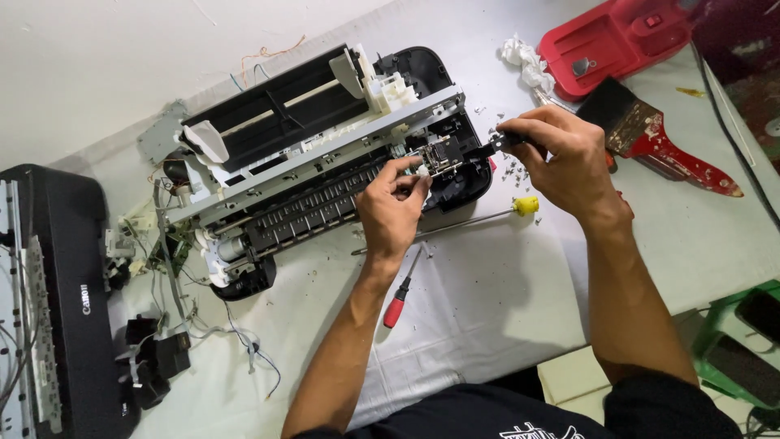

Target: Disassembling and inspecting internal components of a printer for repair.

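A printer (pixel 325 154) lies stripped of its covers on a white cloth, loose screws scattered right of the grip; left hand (pixel 392 213) pinches its small metal carriage part (pixel 440 154), right hand (pixel 561 158) closed on a black tool (pixel 497 144) beside it.

Left hand (pixel 393 210) pinching, right hand (pixel 563 154) gripping.

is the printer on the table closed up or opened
Opened: the printer has its outer cover off, with metal frame, rollers and loose wires exposed. The left hand and right hand work at its right end.
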